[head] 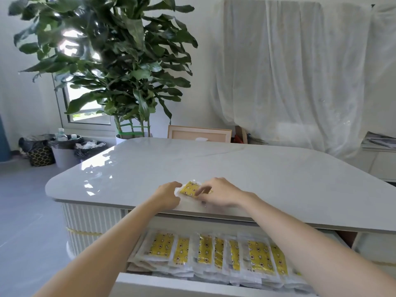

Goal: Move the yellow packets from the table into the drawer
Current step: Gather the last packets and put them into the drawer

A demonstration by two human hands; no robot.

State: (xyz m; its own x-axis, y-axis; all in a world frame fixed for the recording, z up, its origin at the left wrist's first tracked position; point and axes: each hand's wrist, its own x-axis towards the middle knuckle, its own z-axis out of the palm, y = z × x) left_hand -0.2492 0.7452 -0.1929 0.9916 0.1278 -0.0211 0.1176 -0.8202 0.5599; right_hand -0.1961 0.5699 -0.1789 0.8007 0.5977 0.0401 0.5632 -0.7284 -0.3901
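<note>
The white table point(235, 168) filled the middle of the view, a leafy plant point(111, 61) standing beyond its far left corner. Under the table's near edge the drawer point(139, 284) stood pulled out, and a row of yellow packets point(259, 256) lay overlapping inside it from left to right. Both bare arms reached over the drawer to the near edge of the table. The left hand point(169, 195) gripped the clear left rim of the last yellow packet point(190, 188) with curled fingers. The right hand point(218, 192) lay bent over that packet's right half, touching it; blur hid whether it pinched. This packet lay flat on the table near its near edge, between the hands.
</note>
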